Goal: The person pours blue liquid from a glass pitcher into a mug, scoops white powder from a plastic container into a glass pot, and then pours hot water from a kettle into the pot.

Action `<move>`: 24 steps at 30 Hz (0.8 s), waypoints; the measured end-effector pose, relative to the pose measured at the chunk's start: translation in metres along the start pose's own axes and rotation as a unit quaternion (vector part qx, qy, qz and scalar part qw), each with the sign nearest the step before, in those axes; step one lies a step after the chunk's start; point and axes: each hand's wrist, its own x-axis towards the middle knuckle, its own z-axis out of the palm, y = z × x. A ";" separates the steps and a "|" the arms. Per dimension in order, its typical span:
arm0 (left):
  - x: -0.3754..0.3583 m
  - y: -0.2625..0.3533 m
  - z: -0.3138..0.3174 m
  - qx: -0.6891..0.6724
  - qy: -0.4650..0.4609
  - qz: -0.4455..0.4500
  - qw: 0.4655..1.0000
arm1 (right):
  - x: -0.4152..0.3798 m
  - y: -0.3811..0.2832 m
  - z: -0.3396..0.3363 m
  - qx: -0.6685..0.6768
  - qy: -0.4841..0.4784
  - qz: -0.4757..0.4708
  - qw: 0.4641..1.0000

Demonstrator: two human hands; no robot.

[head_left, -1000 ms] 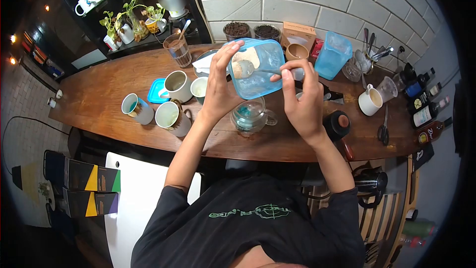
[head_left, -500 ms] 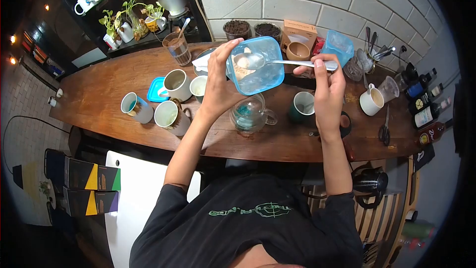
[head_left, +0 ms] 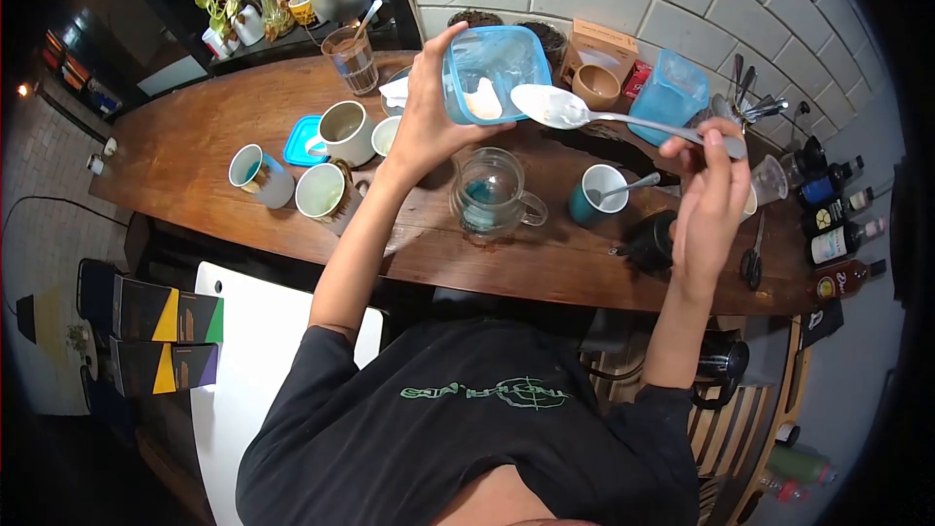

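A: What do we have in our left hand (head_left: 426, 109)?
B: Blue tub (head_left: 521, 60). Fingers spread along its left wall, thumb underneath, so we have a proper hold. It's up off the wooden counter (head_left: 185, 146), beyond the glass pot (head_left: 502, 219) from where we stand, mouth tilted our way.
A: Contents?
B: Pale powder (head_left: 483, 100), gathered on the side toward the glass pot.
A: Right hand (head_left: 707, 209)?
B: Well right of the glass pot. Thumb and fingers nearly together, pinching the handle end of a spoon (head_left: 560, 108). Its bowl lies across the tub's rim in our view; we can't tell if they touch. Pale coating on the bowl.
A: Around the pot?
B: Pot's upright, blue-green tint low inside. Just right of it, a teal cup (head_left: 584, 214) with a small spoon (head_left: 635, 184) leaning in it. Left of it, we see a brown-marked mug (head_left: 321, 193), then a two-tone cup (head_left: 278, 185) farther out. White mug (head_left: 362, 143) and blue lid (head_left: 301, 143) sit left and behind.
A: Far back?
B: Second blue tub (head_left: 672, 97) and brown cup (head_left: 596, 86), both right and behind the pot.
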 end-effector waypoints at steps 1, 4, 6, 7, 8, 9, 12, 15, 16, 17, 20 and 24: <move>0.000 -0.002 0.000 0.005 -0.001 -0.008 1.000 | -0.002 -0.001 -0.005 0.004 -0.004 -0.003 1.000; 0.001 -0.005 0.002 0.000 0.008 -0.033 0.999 | -0.010 -0.004 -0.008 0.005 -0.017 0.006 1.000; 0.002 -0.006 0.003 0.029 0.027 -0.032 0.999 | -0.014 -0.005 -0.009 -0.031 -0.024 0.022 0.999; 0.002 -0.007 0.004 0.029 0.028 -0.035 0.999 | -0.016 -0.005 -0.007 -0.032 -0.026 0.024 0.999; 0.002 -0.008 0.005 0.025 0.032 -0.043 0.998 | -0.018 -0.004 -0.005 -0.056 -0.038 0.027 0.997; 0.001 -0.009 0.006 0.021 0.036 -0.051 0.998 | -0.020 -0.003 -0.002 -0.080 -0.051 0.031 0.995; 0.001 -0.011 0.007 -0.004 0.026 -0.086 0.996 | -0.025 0.005 0.006 -0.095 -0.089 0.021 0.991; 0.001 -0.012 0.006 -0.014 0.029 -0.087 0.996 | -0.029 0.007 0.017 -0.117 -0.146 0.007 0.982; 0.001 -0.012 0.006 -0.014 0.032 -0.089 0.995 | -0.030 0.001 0.020 -0.164 -0.168 0.022 0.972; 0.001 -0.011 0.005 -0.012 0.031 -0.084 0.996 | -0.032 -0.005 0.024 -0.210 -0.188 0.036 0.959; 0.000 -0.011 0.004 -0.012 0.030 -0.070 0.997 | -0.028 0.007 0.028 -0.295 -0.265 -0.096 0.913; -0.003 -0.011 0.003 -0.034 0.027 -0.067 0.997 | -0.026 -0.003 0.028 -0.332 -0.303 -0.184 0.874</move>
